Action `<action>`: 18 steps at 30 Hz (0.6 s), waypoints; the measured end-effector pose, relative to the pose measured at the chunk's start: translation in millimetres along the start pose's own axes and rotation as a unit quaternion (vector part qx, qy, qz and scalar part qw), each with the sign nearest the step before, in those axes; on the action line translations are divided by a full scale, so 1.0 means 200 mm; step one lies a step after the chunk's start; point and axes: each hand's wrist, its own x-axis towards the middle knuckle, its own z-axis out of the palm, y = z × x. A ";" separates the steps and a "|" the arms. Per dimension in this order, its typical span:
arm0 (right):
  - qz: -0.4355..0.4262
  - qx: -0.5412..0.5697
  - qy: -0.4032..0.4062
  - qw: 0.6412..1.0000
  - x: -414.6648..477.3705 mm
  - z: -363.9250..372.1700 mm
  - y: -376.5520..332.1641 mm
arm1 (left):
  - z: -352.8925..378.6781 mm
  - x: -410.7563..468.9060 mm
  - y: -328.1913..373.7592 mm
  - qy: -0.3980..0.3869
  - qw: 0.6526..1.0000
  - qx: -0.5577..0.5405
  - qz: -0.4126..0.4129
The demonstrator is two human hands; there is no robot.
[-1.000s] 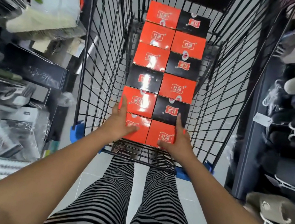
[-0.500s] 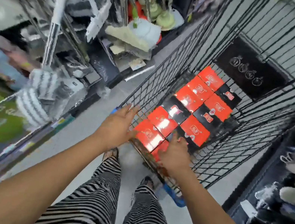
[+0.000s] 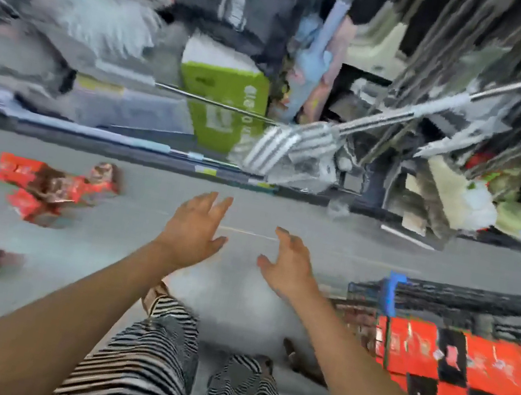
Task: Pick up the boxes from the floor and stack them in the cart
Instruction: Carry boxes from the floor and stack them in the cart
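found left hand point(image 3: 192, 230) and right hand point(image 3: 289, 265) held out over floor point(image 3: 136, 262), fingers spread wide, gripping nothing. noted stacked boxes point(image 3: 465, 372) in cart point(image 3: 389, 289) by the floor's right edge. noted loose boxes point(image 3: 45, 187) jumbled near its left edge, well apart from both hands. judged risk: hasty reach amid blur, weak grip, box dropped in carry.

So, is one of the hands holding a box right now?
No, the left hand and right hand are both empty, fingers spread above the floor.
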 end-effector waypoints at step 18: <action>-0.083 -0.184 -0.199 0.959 0.76 0.83 -1.67 | -0.04 -0.68 -1.94 0.023 0.927 -0.080 -0.367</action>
